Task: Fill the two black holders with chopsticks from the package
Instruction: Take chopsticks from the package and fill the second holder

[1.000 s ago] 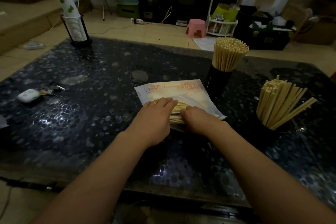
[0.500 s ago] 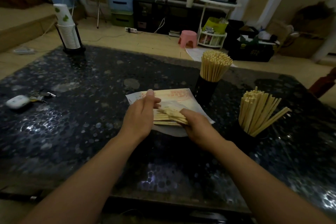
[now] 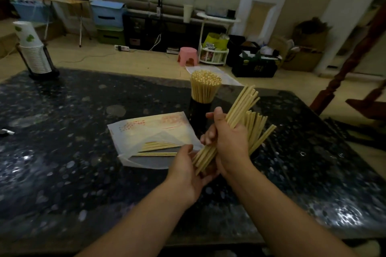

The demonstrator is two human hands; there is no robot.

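Observation:
My right hand (image 3: 229,142) grips a bundle of pale wooden chopsticks (image 3: 240,104), tilted up and to the right above the table. My left hand (image 3: 188,171) cups the bundle's lower ends. Left of my hands lies the open white package (image 3: 150,129) with a few chopsticks (image 3: 158,148) still inside. Behind it stands a black holder (image 3: 198,112) packed full of upright chopsticks (image 3: 205,87). The second holder is hidden behind my right hand; only its leaning chopsticks (image 3: 259,131) show.
The dark speckled table (image 3: 62,152) carries a black stand with stacked paper cups (image 3: 33,52) at the far left corner. A small object (image 3: 5,131) lies at the left edge. A wooden post (image 3: 351,62) rises on the right.
My right hand has lifted a bundle of chopsticks out of the package and raised it to the right. My left hand left the package and moved under the bundle's lower ends.

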